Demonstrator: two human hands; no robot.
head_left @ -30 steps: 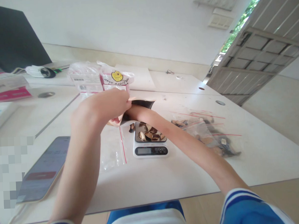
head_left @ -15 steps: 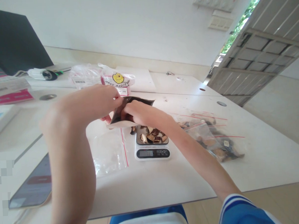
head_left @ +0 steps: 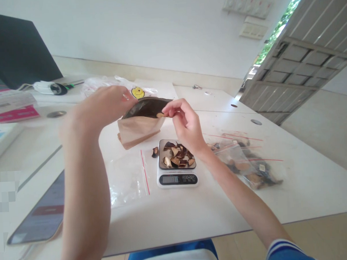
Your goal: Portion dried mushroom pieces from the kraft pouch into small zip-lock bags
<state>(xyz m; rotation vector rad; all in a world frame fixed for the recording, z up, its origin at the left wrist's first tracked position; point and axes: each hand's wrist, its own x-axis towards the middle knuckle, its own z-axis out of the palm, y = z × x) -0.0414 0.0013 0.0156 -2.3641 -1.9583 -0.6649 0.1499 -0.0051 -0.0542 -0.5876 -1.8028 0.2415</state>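
My left hand (head_left: 110, 102) is closed on the upper left edge of a brown paper bag (head_left: 140, 128), which is tilted with its dark-lined mouth open. At the right side of that mouth, my right hand (head_left: 187, 125) pinches a small tan dried piece (head_left: 160, 115). Below the bag is a white digital scale (head_left: 178, 185); its display is too blurred to read. Several brown and cream dried pieces (head_left: 177, 156) lie on the scale's pan, and a single dark piece (head_left: 155, 152) rests on the table to its left.
A clear zip bag (head_left: 126, 182) lies left of the scale. Several zip bags (head_left: 246, 165) holding dried pieces lie to the right. A phone or tablet (head_left: 39, 212) is at the left, with pink boxes (head_left: 14, 108) and a dark monitor (head_left: 20, 48) behind.
My right hand has come out of the bag toward the right, now with a tan piece in its fingers. The bag has been raised, showing more of the scale's pan.
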